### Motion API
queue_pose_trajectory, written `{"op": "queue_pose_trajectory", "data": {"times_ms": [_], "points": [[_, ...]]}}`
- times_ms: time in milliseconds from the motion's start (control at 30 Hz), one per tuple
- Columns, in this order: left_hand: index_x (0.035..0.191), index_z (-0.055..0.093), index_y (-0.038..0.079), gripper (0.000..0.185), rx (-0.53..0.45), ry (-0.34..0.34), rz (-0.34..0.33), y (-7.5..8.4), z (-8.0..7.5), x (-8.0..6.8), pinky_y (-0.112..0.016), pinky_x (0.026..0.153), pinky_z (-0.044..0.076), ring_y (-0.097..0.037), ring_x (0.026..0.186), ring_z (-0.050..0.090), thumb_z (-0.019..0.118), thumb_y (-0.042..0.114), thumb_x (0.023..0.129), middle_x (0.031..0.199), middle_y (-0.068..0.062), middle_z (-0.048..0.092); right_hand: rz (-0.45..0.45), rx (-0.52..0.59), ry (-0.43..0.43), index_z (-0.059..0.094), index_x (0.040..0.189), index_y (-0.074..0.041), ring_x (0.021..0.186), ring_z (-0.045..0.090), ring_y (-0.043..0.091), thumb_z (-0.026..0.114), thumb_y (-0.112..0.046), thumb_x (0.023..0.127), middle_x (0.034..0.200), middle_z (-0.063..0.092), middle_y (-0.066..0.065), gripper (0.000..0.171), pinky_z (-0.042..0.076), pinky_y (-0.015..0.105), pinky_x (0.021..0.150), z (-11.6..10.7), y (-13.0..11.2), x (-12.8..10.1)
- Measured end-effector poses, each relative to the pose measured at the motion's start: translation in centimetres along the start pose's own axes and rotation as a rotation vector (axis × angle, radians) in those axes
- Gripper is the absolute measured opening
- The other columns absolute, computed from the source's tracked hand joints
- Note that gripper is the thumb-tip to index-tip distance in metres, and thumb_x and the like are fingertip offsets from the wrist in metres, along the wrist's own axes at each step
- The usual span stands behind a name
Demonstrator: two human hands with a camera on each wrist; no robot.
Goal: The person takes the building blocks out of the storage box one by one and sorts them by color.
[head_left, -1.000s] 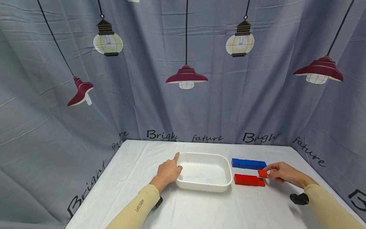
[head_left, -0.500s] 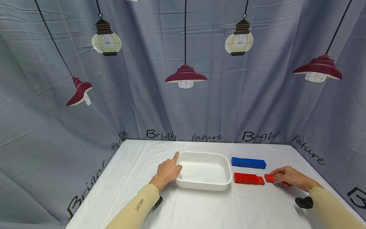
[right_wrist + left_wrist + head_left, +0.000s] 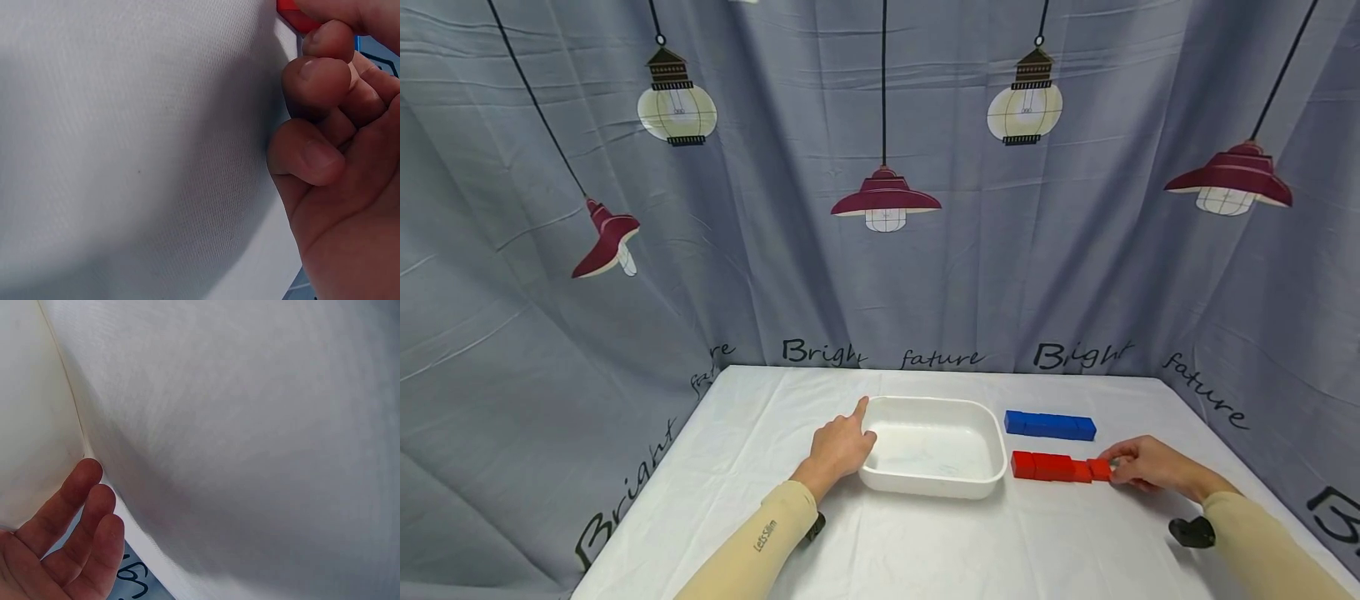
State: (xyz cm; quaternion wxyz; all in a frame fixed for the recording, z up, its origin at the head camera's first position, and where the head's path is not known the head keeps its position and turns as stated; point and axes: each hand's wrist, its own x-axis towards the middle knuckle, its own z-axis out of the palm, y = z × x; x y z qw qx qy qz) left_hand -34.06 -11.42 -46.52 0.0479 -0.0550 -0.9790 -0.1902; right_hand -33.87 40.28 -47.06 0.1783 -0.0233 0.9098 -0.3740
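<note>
My left hand (image 3: 837, 447) holds the left rim of a shallow white tray (image 3: 933, 487), its index finger pointing along the rim and its thumb over the inner side. In the left wrist view, three fingers (image 3: 94, 509) lie against the tray's outer wall (image 3: 34, 412). My right hand (image 3: 1153, 464) pinches a small red block (image 3: 1099, 469) at the right end of a row of red blocks (image 3: 1042, 466) on the white tablecloth. Only a corner of the pinched block (image 3: 297, 17) shows at the top of the right wrist view, and the other fingers curl below it.
Behind the red row lies a straight row of blue blocks (image 3: 1050, 425), to the right of the tray. A white cloth covers the table (image 3: 940, 550). A grey-blue curtain (image 3: 760, 250) printed with lamps and lettering hangs behind and at both sides.
My right hand has lowered the red block from above, near the blue row, then slid it left against the end of the red row. The left hand and tray stay in place.
</note>
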Motion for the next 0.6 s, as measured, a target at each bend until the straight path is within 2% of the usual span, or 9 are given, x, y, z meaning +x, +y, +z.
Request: {"op": "queue_pose_trajectory", "data": {"times_ms": [300, 500, 600], "points": [[0.157, 0.035, 0.017, 0.067, 0.019, -0.012, -0.004, 0.0, 0.1, 0.0, -0.046, 0.072, 0.053, -0.029, 0.082, 0.068, 0.055, 0.036, 0.097, 0.107, -0.017, 0.073, 0.030, -0.005, 0.026, 0.067, 0.122, 0.003, 0.054, 0.049, 0.017, 0.077, -0.015, 0.085, 0.062, 0.052, 0.002, 0.042, 0.040, 0.025, 0.053, 0.9, 0.1, -0.2], [0.157, 0.035, 0.017, 0.067, 0.018, -0.028, -0.007, -0.3, 0.2, -0.2, -0.046, 0.070, 0.052, -0.026, 0.077, 0.066, 0.054, 0.038, 0.097, 0.108, -0.017, 0.073, -0.039, -0.027, -0.004, 0.065, 0.124, 0.005, 0.054, 0.047, 0.017, 0.074, -0.016, 0.088, 0.062, 0.050, 0.001, 0.043, 0.039, 0.024, 0.052, 0.8, -0.4, -0.8], [0.157, 0.037, 0.018, 0.066, 0.010, -0.039, -0.005, -0.5, -0.1, -0.3, -0.047, 0.071, 0.052, -0.027, 0.079, 0.067, 0.054, 0.040, 0.097, 0.110, -0.018, 0.073, -0.084, -0.044, 0.004, 0.061, 0.129, 0.006, 0.056, 0.048, 0.017, 0.070, -0.017, 0.089, 0.066, 0.052, 0.002, 0.047, 0.039, 0.024, 0.052, 0.6, -1.2, -1.1]]}}
